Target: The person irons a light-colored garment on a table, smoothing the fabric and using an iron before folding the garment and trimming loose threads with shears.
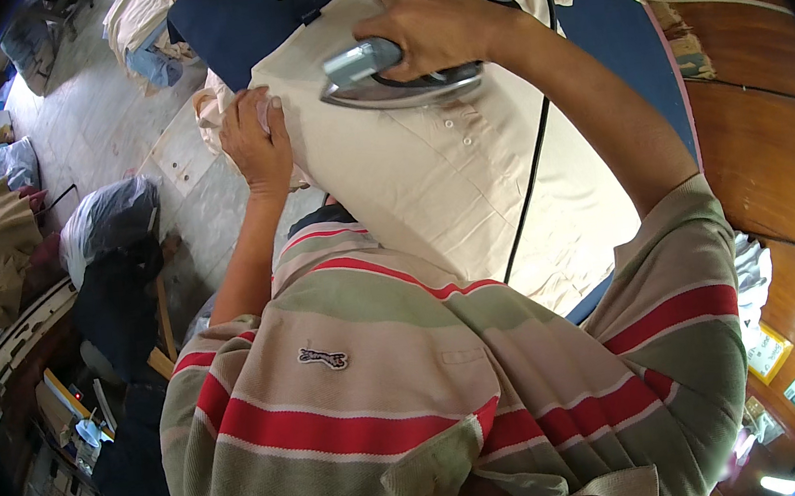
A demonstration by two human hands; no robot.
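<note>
My right hand (433, 33) grips the iron (400, 91) over the pale cloth (428, 172) on the bench (618, 41); the iron's tip points left, toward my left hand (256, 145), pinching the cloth's left edge.

The head-worn fisheye looks down from close above, past the shirt (439, 369) toward the iron (391, 92).

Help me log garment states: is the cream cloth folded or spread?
Spread, though creased: the cream cloth lies wide across the blue surface beneath the iron.
</note>
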